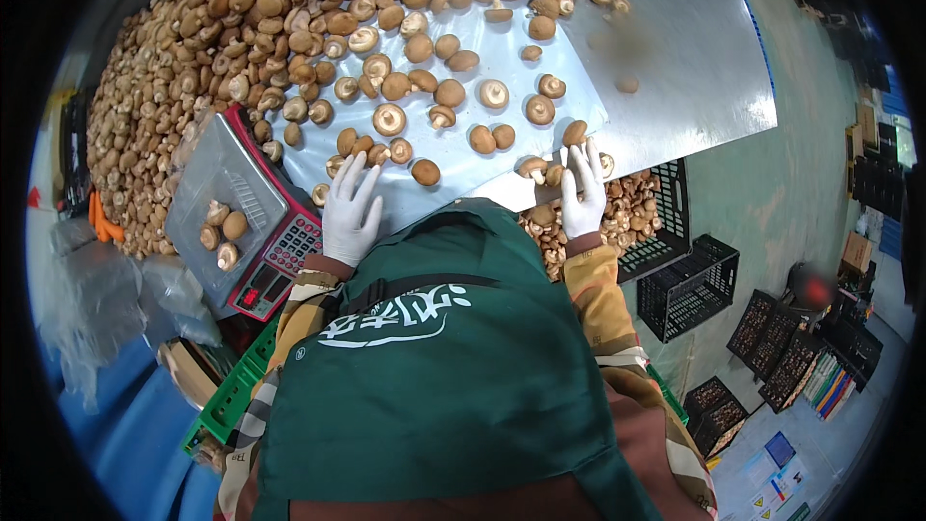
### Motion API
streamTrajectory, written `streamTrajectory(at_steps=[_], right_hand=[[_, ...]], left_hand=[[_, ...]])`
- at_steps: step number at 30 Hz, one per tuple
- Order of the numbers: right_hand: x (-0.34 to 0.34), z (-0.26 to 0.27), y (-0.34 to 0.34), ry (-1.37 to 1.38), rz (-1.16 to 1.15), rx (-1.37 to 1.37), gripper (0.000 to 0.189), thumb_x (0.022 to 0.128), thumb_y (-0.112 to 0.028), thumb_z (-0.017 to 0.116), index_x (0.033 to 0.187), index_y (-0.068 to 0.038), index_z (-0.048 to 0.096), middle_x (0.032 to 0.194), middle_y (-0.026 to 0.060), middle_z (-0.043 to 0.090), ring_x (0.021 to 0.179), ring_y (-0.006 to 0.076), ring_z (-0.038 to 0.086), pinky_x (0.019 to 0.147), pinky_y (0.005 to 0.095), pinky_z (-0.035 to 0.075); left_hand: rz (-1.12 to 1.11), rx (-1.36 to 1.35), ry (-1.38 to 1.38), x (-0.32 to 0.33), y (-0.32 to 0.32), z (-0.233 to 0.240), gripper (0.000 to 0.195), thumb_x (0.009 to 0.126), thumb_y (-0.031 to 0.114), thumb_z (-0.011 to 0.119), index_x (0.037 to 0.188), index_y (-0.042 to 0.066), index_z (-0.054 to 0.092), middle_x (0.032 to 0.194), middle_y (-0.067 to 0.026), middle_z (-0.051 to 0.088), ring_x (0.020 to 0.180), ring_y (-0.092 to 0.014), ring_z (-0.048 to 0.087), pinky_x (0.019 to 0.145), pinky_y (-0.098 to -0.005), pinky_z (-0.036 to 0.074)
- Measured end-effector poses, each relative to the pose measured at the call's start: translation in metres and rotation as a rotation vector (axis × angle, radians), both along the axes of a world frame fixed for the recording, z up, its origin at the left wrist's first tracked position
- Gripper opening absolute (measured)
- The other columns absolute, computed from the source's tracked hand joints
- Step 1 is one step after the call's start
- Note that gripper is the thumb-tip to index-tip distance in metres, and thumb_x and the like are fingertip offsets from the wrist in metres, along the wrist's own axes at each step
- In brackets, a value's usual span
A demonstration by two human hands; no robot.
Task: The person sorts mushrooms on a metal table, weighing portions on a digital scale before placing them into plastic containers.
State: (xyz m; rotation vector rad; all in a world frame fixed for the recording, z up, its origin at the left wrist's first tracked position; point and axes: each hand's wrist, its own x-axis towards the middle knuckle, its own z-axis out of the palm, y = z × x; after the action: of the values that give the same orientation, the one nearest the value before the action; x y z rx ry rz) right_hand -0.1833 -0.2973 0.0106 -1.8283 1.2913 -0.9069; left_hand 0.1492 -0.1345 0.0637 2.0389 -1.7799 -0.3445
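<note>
My left hand (351,213), in a white glove, rests near the front of the metal table with its fingers apart. Its fingertips reach a small group of brown shiitake mushrooms (377,154) and hold none that I can see. Also gloved, my right hand (584,195) is at the table's front edge, thumb and fingers spread. A mushroom (575,132) lies at its fingertips, and others (534,168) sit beside it. Below that hand, a black plastic crate (673,217) holds many mushrooms. A red digital scale (275,231) left of my left hand carries several mushrooms (234,225) on its tray.
A large heap of mushrooms (246,22) covers the table's back and left. A pale plastic sheet (463,159) lies under the scattered ones. Another black crate (687,289) stands on the floor at right. Clear plastic bags (101,289) hang at left, near a green crate (231,391).
</note>
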Motion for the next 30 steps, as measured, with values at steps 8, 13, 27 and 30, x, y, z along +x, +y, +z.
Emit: streamTrajectory(at_steps=[8, 13, 27, 30], right_hand=[[0.025, -0.012, -0.028, -0.05, -0.142, 0.032, 0.053, 0.084, -0.006, 0.069, 0.134, -0.002, 0.052, 0.127, 0.0122, 0.058, 0.11, 0.0202, 0.057, 0.094, 0.0336, 0.046], [0.04, -0.026, -0.05, 0.116, -0.234, -0.062, 0.056, 0.078, -0.007, 0.074, 0.13, -0.001, 0.054, 0.125, 0.0153, 0.054, 0.116, 0.0274, 0.052, 0.097, 0.037, 0.045], [0.077, 0.037, -0.023, -0.022, 0.088, 0.112, 0.061, 0.077, -0.027, 0.076, 0.131, -0.009, 0.054, 0.126, 0.017, 0.055, 0.116, 0.0334, 0.052, 0.098, 0.0436, 0.042], [0.068, 0.01, -0.053, 0.349, -0.039, -0.09, 0.055, 0.079, -0.024, 0.072, 0.129, -0.01, 0.055, 0.121, 0.0172, 0.056, 0.112, 0.0341, 0.054, 0.096, 0.0427, 0.043]], left_hand=[[0.112, -0.117, 0.153, -0.009, -0.011, 0.021, 0.043, 0.087, 0.006, 0.058, 0.13, 0.004, 0.055, 0.137, -0.0162, 0.05, 0.129, -0.033, 0.045, 0.108, -0.0411, 0.035], [0.352, -0.023, 0.731, -0.017, -0.026, 0.031, 0.036, 0.096, 0.014, 0.053, 0.13, 0.003, 0.055, 0.127, -0.0121, 0.06, 0.121, -0.023, 0.055, 0.101, -0.0355, 0.042], [0.182, 0.731, 2.262, -0.035, -0.058, 0.008, 0.046, 0.101, 0.045, 0.042, 0.12, 0.005, 0.054, 0.12, -0.0141, 0.06, 0.113, -0.028, 0.059, 0.088, -0.0372, 0.053], [0.269, 0.655, 2.233, -0.038, -0.055, 0.014, 0.033, 0.1, 0.035, 0.049, 0.107, 0.003, 0.057, 0.105, -0.012, 0.063, 0.095, -0.024, 0.062, 0.082, -0.035, 0.053]])
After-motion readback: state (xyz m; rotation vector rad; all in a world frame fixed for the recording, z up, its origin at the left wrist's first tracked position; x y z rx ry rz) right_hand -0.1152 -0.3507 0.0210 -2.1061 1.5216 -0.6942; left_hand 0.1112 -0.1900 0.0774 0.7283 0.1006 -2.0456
